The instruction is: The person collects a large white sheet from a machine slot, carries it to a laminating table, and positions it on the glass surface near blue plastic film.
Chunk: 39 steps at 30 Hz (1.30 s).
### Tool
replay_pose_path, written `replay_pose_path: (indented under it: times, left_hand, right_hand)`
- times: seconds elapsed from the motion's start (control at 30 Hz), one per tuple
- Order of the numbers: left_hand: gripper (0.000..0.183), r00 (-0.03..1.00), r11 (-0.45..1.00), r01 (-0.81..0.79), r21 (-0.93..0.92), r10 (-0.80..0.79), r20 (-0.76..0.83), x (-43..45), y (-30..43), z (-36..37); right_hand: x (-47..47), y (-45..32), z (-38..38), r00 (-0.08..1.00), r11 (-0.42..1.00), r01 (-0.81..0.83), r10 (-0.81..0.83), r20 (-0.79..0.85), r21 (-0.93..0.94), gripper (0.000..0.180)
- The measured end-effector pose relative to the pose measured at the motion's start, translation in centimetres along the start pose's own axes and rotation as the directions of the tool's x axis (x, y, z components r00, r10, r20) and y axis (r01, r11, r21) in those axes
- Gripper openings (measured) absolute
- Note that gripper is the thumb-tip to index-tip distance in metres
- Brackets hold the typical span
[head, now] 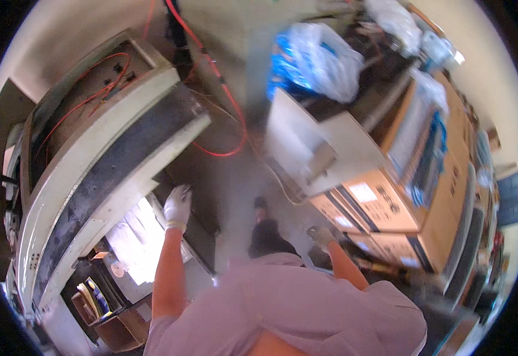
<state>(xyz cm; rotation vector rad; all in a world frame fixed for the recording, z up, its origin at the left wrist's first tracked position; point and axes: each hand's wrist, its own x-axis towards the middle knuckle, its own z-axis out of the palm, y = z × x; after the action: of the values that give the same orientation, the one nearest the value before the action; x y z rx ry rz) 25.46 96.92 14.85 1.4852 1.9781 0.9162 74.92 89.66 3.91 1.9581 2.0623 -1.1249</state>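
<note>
My left hand [178, 205], in a white work glove, is beside the long machine-like cabinet on the left; its fingers look loosely bent and I see nothing in them. My right hand [321, 236], gloved too, hangs low on the right near the stacked cardboard boxes [385, 200]. A small dark patch shows at its fingers; whether that is a held thing or part of the glove cannot be told. Below the hands, one dark-clad leg of mine shows above the floor.
A red hose [223, 84] loops down to the floor ahead. An open white carton [352, 142] stands against the boxes. Plastic bags [325, 62] lie on a cluttered surface behind it. On the left, the grey-white cabinet [103, 133] has a recessed top with a red cord.
</note>
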Motion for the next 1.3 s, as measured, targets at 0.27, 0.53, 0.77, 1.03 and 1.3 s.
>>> replay_pose_path:
  times: [0.27, 0.53, 0.77, 1.03, 1.3]
  left_hand:
    - [0.045, 0.836, 0.56, -0.532, 0.636, 0.466, 0.29, 23.7, 8.8, 4.9]
    - [0.045, 0.754, 0.702, -0.59, 0.399, 0.302, 0.584, 36.0, 8.2, 7.1]
    - [0.044, 0.897, 0.863, -0.358, 0.356, 0.212, 0.389, 36.3, 7.3, 7.4]
    - [0.04, 0.854, 0.8, -0.445, 0.403, 0.244, 0.459, 38.4, 8.1, 6.4]
    - [0.034, 0.855, 0.821, -0.428, 0.377, 0.233, 0.464, 37.9, 7.1, 6.8]
  right_hand:
    - [37.9, -19.9, -8.4, 0.899, 0.924, 0.378, -0.38, 0.218, 0.05, 0.035]
    - [78.3, -28.4, -11.2, 0.797, 0.571, 0.368, -0.6, -0.067, -0.734, 0.034]
    - [88.4, -44.6, -17.1, 0.888, 0.632, 0.388, -0.45, 0.09, -0.671, 0.027]
    - [98.0, -45.8, -17.9, 0.888, 0.716, 0.223, -0.429, -0.164, -0.662, 0.035]
    - [98.2, -45.9, -16.4, 0.842, 0.645, 0.166, -0.486, -0.233, -0.746, 0.032]
